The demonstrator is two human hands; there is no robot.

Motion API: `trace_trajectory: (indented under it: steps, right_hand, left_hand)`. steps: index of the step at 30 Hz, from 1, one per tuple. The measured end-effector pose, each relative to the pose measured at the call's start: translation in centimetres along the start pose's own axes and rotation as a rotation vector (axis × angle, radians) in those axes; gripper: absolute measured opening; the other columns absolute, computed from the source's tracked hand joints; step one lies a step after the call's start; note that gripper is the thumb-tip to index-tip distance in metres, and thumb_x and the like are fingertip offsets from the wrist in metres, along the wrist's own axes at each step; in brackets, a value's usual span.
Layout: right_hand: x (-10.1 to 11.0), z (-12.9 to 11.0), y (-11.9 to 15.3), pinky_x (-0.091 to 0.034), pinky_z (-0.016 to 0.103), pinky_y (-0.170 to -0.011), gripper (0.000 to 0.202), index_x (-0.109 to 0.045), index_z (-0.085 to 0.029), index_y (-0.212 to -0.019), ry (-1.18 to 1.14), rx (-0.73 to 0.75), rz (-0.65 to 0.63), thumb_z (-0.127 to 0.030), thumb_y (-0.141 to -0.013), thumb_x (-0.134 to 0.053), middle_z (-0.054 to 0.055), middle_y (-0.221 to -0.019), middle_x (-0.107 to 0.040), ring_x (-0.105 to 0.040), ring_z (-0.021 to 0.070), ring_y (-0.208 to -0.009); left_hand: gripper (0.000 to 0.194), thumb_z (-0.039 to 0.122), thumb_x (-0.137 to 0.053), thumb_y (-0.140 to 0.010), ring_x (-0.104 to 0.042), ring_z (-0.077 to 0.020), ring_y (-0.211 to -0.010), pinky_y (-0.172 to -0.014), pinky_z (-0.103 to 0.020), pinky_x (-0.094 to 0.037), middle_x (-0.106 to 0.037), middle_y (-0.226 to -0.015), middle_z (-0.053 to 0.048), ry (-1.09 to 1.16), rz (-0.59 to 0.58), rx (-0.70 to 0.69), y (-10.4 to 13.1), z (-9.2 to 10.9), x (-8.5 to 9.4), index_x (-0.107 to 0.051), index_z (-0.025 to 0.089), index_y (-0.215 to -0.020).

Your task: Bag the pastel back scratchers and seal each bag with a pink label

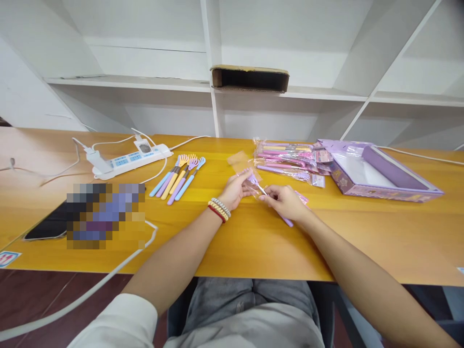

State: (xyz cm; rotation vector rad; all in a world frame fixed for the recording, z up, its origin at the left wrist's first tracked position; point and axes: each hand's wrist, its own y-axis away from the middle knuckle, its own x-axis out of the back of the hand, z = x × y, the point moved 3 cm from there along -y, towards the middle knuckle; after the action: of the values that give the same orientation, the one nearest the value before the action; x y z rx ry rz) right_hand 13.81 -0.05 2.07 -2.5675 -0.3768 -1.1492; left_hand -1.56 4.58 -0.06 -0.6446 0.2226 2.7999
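Note:
A purple back scratcher [262, 190] with a metal neck lies slanted between my two hands, its handle end pointing down right. My right hand [284, 200] is closed round it near the neck. My left hand [236, 190] is at the clawed head, thumb and fingers around a clear plastic bag [250, 166] there. How far the head sits inside the bag I cannot make out. Beside my right wrist shows a small pink card [301, 197]. Left of my hands lie several unwrapped back scratchers [176, 181] in blue, purple and yellow.
Behind my hands is a pile of plastic-wrapped back scratchers [284, 157], next to an open purple box [387, 192]. A white power strip [134, 163] with cables, a dark phone [47, 222] and a pixelated patch are on the left. Above, a cardboard box [250, 68] sits on the shelf.

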Motion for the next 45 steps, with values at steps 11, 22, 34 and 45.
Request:
trace_trajectory:
  steps: [11, 22, 34, 45]
  right_hand:
    - [-0.5, 0.5, 0.1, -0.032, 0.018, -0.035, 0.041, -0.047, -0.021, -0.105, -0.428, -0.153, -0.135, -0.047, -0.074, -0.057, -0.003, -0.059, -0.059, -0.048, 0.009, -0.039]
    - [1.4, -0.1, 0.6, -0.043, 0.02, -0.049, 0.057, -0.049, -0.018, -0.116, -0.973, 0.042, -0.443, -0.026, -0.064, -0.07, 0.009, -0.094, -0.064, -0.054, 0.0084, -0.058]
    - [-0.2, 0.2, 0.1, -0.043, 0.023, -0.049, 0.052, -0.051, -0.017, -0.117, -0.927, 0.007, -0.304, -0.035, -0.071, -0.067, 0.005, -0.073, -0.069, -0.053, 0.0087, -0.047]
    - [-0.6, 0.3, 0.0, -0.037, 0.021, -0.044, 0.047, -0.053, -0.017, -0.106, -0.617, -0.032, -0.059, -0.044, -0.069, -0.065, -0.001, -0.059, -0.061, -0.045, 0.0084, -0.044]
  left_hand:
    - [0.022, 0.032, -0.064, -0.073, -0.062, -0.0138, -0.06, -0.051, -0.024, -0.051, -0.064, -0.071, -0.005, 0.099, 0.009, -0.112, -0.1, 2.2, 0.6, -0.057, 0.011, -0.078]
    - [0.023, 0.035, -0.064, -0.072, -0.061, -0.0134, -0.059, -0.047, -0.022, -0.049, -0.063, -0.069, -0.005, 0.1, 0.219, -0.114, -1.0, 3.6, 4.0, -0.056, 0.013, -0.075]
    - [0.027, 0.039, -0.065, -0.07, -0.062, -0.0134, -0.058, -0.051, -0.024, -0.05, -0.065, -0.07, -0.004, 0.078, 0.181, -0.072, -0.7, 2.8, 3.1, -0.055, 0.014, -0.076]
    - [0.027, 0.038, -0.065, -0.071, -0.063, -0.0139, -0.056, -0.049, -0.024, -0.051, -0.067, -0.076, -0.006, -0.03, 0.065, -0.018, 0.2, 1.1, 0.8, -0.054, 0.015, -0.082]
